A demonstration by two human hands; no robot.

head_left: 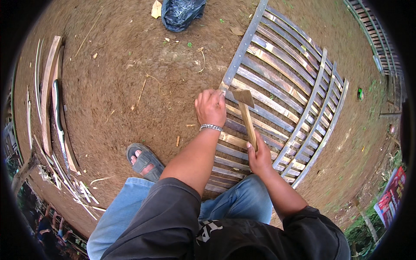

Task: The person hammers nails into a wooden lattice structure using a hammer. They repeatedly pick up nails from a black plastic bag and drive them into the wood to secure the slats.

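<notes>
A slatted bamboo panel (277,104) lies on the ground in front of me, its strips crossed by long rails. My right hand (261,155) is wrapped round the wooden handle of a hammer (246,113). The hammer's blocky head is over the strips, just right of my left hand (211,107). That hand is closed, thumb and fingers pinched together at the near end of the panel's grey left rail (239,54). What it pinches, if anything, is too small to make out.
At the far end sits a black plastic bag (182,15) of small shiny pieces, perhaps nails. On the left lie wooden boards (48,95), a green-handled saw (58,106) and thin offcuts (84,193). Another slatted panel (381,34) is at the far right. My sandalled foot (145,162) rests on the dirt.
</notes>
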